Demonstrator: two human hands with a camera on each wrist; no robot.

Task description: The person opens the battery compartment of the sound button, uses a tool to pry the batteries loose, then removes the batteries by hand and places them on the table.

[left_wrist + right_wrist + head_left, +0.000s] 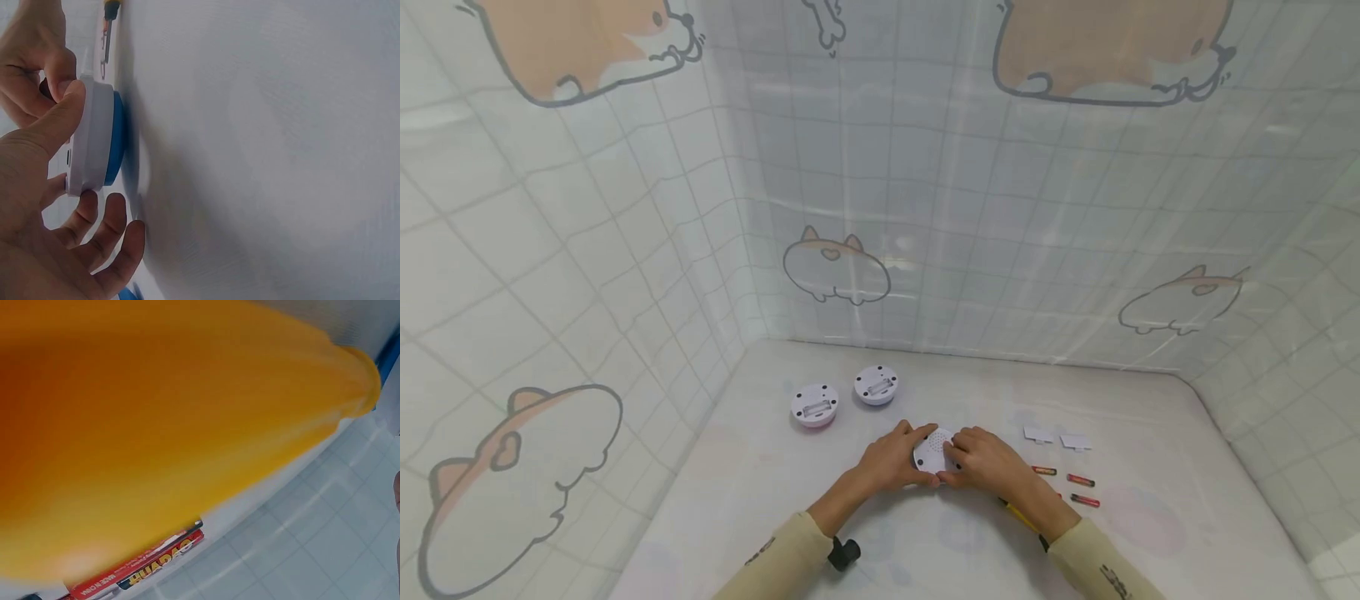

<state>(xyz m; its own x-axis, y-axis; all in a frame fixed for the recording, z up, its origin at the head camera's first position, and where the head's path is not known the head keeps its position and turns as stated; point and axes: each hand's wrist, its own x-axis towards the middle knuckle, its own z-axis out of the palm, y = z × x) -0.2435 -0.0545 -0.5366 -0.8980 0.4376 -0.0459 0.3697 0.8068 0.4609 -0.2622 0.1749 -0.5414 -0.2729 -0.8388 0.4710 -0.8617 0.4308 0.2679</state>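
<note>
My left hand (891,457) grips the left side of a round white battery-powered device (929,455), thumb on the near edge and a finger over the far edge. Its upturned face shows a cluster of small holes and dark round feet. A blue layer lies under the white body (94,140) in the left wrist view. My right hand (992,461) holds the right side, its curled fingers on the upper face and its thumb at the near edge. Those fingers hide that part of the face. The right wrist view barely shows the right hand.
Two similar devices (815,406) (876,385) stand behind to the left, slots exposed. Two white covers (1038,434) (1075,442) and several red-and-black batteries (1081,480) lie right. A yellow-handled screwdriver (1021,515) lies under the right forearm; a black object (844,554) sits by the left sleeve.
</note>
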